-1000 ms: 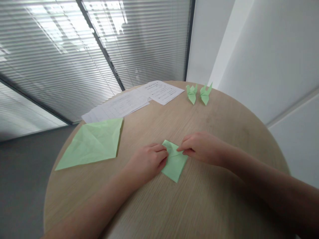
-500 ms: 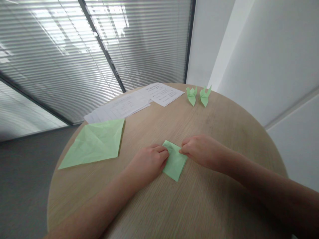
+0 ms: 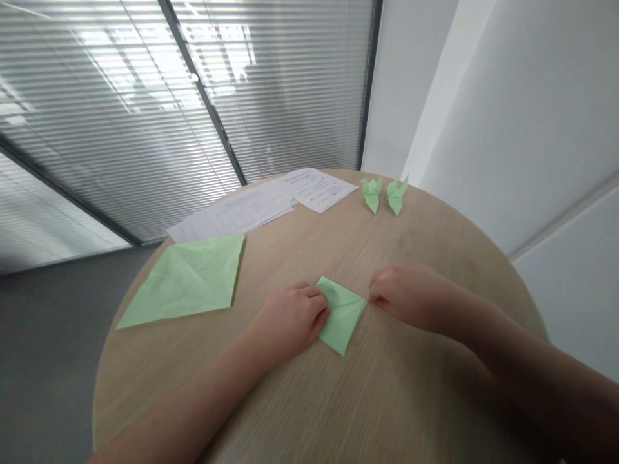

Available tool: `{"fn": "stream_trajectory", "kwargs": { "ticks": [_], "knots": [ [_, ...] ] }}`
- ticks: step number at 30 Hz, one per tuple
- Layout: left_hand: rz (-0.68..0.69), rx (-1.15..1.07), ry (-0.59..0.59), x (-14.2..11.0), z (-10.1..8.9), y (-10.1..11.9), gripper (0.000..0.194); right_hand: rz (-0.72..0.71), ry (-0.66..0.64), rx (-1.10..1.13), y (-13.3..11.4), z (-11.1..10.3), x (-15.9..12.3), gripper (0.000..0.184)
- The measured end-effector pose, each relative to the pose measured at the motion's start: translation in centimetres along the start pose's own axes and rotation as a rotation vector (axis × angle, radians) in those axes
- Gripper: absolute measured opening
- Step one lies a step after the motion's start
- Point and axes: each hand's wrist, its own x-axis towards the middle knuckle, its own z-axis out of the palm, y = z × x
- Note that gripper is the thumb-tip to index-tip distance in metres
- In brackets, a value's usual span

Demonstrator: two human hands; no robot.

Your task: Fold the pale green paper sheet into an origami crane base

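A small square of folded green origami paper (image 3: 342,322) lies on the round table, with a crease running to its right corner. My left hand (image 3: 297,316) rests on the left side of this paper, fingers curled and pressing it down; the fingertips are partly hidden. Just off the paper's right corner is my right hand (image 3: 394,290), closed with fingers bent inward. Nothing shows between its fingers, and a narrow gap seems to part it from the corner.
A larger creased sheet of green paper (image 3: 193,277) lies at the left. White printed sheets (image 3: 322,190) overlap along the far edge. Two folded green paper cranes (image 3: 371,193) stand at the back right. Blinds and a white wall border the wooden table (image 3: 290,412).
My right hand has slid right, off the folded paper's upper right part to beyond its corner, uncovering a crease. My left hand stays on the paper. The view has tilted slightly.
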Motion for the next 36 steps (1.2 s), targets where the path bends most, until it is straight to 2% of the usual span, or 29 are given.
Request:
{"fn": "stream_trajectory", "kwargs": {
  "ticks": [4, 6, 8, 11, 15, 18, 22, 26, 31, 33, 36],
  "knots": [
    [-0.007, 0.025, 0.034, 0.4, 0.5, -0.4, 0.020, 0.065, 0.070, 0.063, 1.1, -0.5, 0.3, 0.023],
    [-0.007, 0.025, 0.058, 0.5, 0.7, -0.5, 0.016, 0.099, 0.110, 0.092, 1.3, -0.6, 0.3, 0.022],
    [-0.018, 0.014, 0.079, 0.4, 0.8, -0.5, 0.020, 0.098, 0.119, 0.128, 1.1, -0.8, 0.2, 0.020],
    [-0.086, -0.009, 0.062, 0.3, 1.0, -0.3, 0.026, 0.022, 0.085, 0.202, 0.3, -0.9, -0.1, 0.023],
    [-0.175, -0.059, 0.028, 0.0, 1.3, -0.2, 0.024, -0.158, 0.005, 0.274, -1.2, -0.8, -0.2, 0.021],
    [-0.156, -0.066, 0.028, -0.1, 1.5, -0.6, 0.024, -0.256, -0.028, 0.283, -2.1, -0.4, 0.0, 0.018],
    [-0.109, -0.051, 0.059, -0.3, 1.3, -1.3, 0.026, -0.307, -0.072, 0.249, -2.4, 0.1, 0.2, 0.017],
    [-0.097, -0.007, 0.065, -0.6, 1.5, -1.9, 0.041, -0.304, -0.079, 0.239, -2.3, 0.4, 0.2, 0.019],
    [-0.073, 0.008, 0.008, -1.0, 1.7, -2.3, 0.054, -0.270, -0.068, 0.227, -2.4, 0.5, 0.1, 0.019],
    [-0.031, -0.013, 0.026, -0.9, 1.5, -2.2, 0.052, -0.224, -0.053, 0.217, -2.3, 0.4, 0.2, 0.021],
    [0.044, -0.051, 0.077, -0.8, 1.0, -1.9, 0.037, -0.106, -0.032, 0.162, -1.6, 0.2, 0.5, 0.028]
  ]
}}
